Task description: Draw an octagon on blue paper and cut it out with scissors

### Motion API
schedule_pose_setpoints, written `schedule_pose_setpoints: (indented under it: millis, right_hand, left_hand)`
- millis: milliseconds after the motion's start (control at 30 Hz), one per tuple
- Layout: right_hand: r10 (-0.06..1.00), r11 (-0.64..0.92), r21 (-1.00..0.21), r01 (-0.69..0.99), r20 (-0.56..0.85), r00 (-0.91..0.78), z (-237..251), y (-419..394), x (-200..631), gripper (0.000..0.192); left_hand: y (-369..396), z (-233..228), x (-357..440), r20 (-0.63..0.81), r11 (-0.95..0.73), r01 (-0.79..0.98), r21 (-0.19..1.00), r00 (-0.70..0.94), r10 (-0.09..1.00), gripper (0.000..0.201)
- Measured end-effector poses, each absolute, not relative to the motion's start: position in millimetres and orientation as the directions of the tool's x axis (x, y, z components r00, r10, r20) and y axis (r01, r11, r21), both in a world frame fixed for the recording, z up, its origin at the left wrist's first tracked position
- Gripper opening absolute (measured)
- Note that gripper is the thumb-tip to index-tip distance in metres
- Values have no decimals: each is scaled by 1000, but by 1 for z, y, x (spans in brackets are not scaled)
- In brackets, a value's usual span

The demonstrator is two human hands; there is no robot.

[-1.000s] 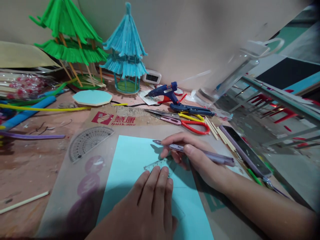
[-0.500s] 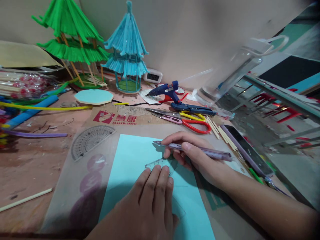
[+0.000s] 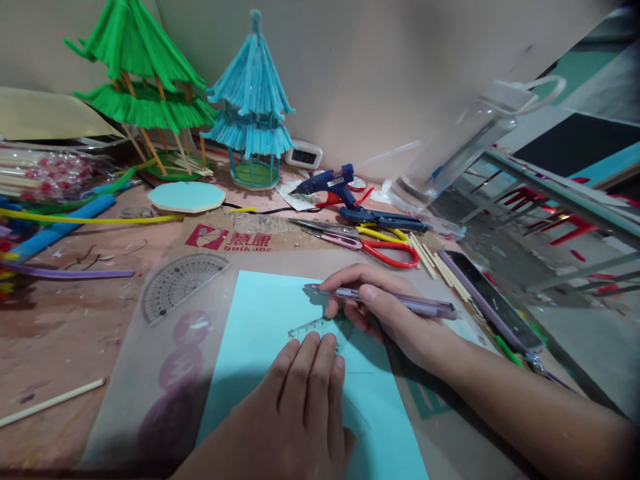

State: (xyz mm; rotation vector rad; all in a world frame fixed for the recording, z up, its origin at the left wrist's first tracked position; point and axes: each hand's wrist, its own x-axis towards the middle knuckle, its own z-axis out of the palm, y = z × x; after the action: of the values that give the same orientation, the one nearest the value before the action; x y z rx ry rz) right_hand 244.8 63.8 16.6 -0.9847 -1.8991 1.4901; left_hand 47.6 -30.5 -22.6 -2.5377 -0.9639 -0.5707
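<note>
The left hand (image 3: 305, 393) lies palm down with its fingers extended and close together, gripping nothing and resting on a clear plastic ruler (image 3: 306, 327); the ruler's graduated edge shows just beyond the fingertips, while much of its outline is hidden beneath them. Under both is a sheet of light-blue paper (image 3: 267, 300), with a faint thin line drawn just to the right of the left hand. The right hand (image 3: 400, 317), beyond and to the right of the left one, grasps a translucent purple pen (image 3: 425, 306) between thumb and fingers; the pen is held nearly level, its tip pointing left over the far part of the paper. Left of the left hand and farther off, a clear protractor (image 3: 183, 287) lies on the work mat (image 3: 125, 400). Just beyond the right hand are red-handled scissors (image 3: 393, 254), and behind those a blue glue gun (image 3: 333, 183). To the right hand's right lie thin wooden sticks (image 3: 453, 279) and a smartphone (image 3: 493, 300) in a purple case. Well beyond the left hand sit a pale-blue octagonal panel (image 3: 187, 196), a blue two-tiered pavilion model (image 3: 253, 83) and, farther left, a green two-tiered pavilion model (image 3: 135, 47).
</note>
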Motion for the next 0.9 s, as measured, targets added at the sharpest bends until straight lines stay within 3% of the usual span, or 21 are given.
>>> schedule_pose_setpoints:
  millis: [633,900]
  right_hand:
    - [814,109,-976,187,-20,-581,13,60,245,39]
    - [816,147,-983,111,57,-576,13,57,249,38]
  left_hand:
    - [-26,-38,41,512,-711,660,-244,710,484,36]
    - [-26,-39,41,497,-709,651,-270,725,476,37]
